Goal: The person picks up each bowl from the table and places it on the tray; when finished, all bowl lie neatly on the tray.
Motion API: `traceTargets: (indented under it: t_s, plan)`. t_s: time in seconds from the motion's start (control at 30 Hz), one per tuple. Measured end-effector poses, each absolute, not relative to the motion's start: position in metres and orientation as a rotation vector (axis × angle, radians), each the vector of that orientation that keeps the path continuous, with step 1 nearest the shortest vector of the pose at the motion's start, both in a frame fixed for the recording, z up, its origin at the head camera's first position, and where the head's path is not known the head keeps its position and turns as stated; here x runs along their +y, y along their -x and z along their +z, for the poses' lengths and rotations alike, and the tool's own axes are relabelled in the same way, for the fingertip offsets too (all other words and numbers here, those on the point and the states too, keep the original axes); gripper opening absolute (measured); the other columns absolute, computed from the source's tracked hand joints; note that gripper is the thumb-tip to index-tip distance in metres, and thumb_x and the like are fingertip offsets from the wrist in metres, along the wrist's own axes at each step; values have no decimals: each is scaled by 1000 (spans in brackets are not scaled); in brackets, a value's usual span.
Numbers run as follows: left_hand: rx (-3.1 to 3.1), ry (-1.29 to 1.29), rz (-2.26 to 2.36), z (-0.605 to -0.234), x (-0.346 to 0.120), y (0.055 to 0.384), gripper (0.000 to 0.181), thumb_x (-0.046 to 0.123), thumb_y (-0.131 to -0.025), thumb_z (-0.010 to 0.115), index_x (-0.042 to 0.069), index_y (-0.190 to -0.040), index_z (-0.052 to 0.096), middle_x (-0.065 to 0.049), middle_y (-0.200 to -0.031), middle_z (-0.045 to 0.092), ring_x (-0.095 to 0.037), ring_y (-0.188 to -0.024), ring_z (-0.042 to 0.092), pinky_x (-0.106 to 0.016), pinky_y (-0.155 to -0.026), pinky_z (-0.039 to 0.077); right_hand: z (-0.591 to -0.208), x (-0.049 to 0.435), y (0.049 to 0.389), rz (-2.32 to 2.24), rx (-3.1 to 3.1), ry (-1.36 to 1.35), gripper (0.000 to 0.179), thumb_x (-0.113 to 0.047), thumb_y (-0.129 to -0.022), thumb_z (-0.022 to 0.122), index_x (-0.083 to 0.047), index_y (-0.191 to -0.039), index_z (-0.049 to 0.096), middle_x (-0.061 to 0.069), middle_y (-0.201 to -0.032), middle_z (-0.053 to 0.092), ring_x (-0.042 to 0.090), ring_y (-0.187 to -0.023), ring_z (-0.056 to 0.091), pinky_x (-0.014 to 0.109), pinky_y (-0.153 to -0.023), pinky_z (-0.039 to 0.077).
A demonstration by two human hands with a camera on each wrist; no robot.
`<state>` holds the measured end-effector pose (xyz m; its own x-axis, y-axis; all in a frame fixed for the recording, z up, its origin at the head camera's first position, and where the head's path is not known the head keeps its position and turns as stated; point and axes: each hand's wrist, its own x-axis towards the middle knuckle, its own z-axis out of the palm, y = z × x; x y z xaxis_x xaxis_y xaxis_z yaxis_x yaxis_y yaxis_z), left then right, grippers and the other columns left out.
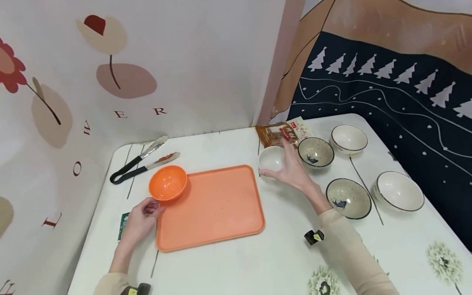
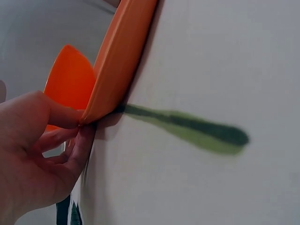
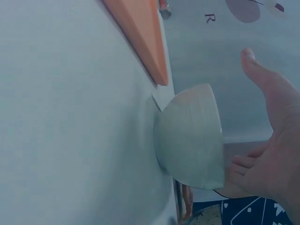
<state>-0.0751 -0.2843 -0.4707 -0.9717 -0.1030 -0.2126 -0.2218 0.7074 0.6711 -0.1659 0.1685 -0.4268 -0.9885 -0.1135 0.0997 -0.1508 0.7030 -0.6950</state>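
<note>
My left hand (image 1: 141, 219) pinches the left edge of the orange tray (image 1: 214, 213) between thumb and fingers, as the left wrist view shows close up. An orange bowl (image 1: 168, 183) sits over the tray's far left corner, just beyond this hand. To the right of the tray, a small white bowl (image 1: 270, 159) stands upright on the table. Over its right side my right hand (image 1: 291, 170) is spread, thumb and fingers wide apart. In the right wrist view the thumb is well off the white bowl (image 3: 190, 138), with the other fingers behind its rim.
Black-handled tongs (image 1: 138, 166) lie at the back left, and a green packet (image 1: 123, 225) is beside my left wrist. A brown food packet (image 1: 276, 133) lies behind the white bowl. Speckled bowls (image 1: 348, 198) and cream bowls (image 1: 400, 191) stand on the right, beside my right forearm.
</note>
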Motion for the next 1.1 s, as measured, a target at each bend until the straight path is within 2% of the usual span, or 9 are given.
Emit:
traceTargets:
  t_s: [0.23,0.37,0.5,0.6,0.87,1.1]
  plan:
    - [2739,200,1126,-469,-292,79,34,20,-98,66,1,-126,61,-16,-112,64,-18,-93,57,-19,-70,48,-442,162,165,1067,-2866,-173,130,-55,-67,90,3,-159,17,29,-157,31,43,-146,31,61,-119,26]
    - [2761,158,1133,-470,-289,81,30,19,-98,66,2,-122,62,-15,-109,66,-14,-91,58,-19,-71,49,-446,167,162,1058,-2826,-140,126,-51,-64,93,2,-156,25,28,-148,38,42,-138,39,61,-113,34]
    - [2752,177,1140,-470,-288,79,29,18,-98,66,2,-122,62,-14,-109,65,-17,-91,57,-20,-70,49,-449,171,158,1085,-2847,-115,126,-49,-64,94,3,-156,24,28,-150,36,44,-138,40,63,-112,37]
    - [2741,194,1141,-470,-289,77,30,19,-98,66,2,-122,62,-14,-109,65,-19,-92,57,-20,-69,49,-453,173,155,1111,-2871,-71,129,-47,-65,93,5,-157,19,29,-154,31,46,-140,38,63,-111,38]
    - [2726,215,1155,-469,-289,76,30,19,-98,66,2,-123,62,-15,-110,64,-21,-93,56,-20,-68,48,-464,176,151,1255,-2793,0,128,-41,-67,94,4,-157,16,30,-153,34,46,-140,40,63,-110,39]
    - [2720,230,1156,-471,-288,77,31,20,-98,65,3,-124,61,-14,-111,64,-21,-94,56,-20,-69,48,-472,176,151,1296,-2738,66,120,-39,-67,94,0,-157,24,26,-152,39,44,-138,45,60,-109,42]
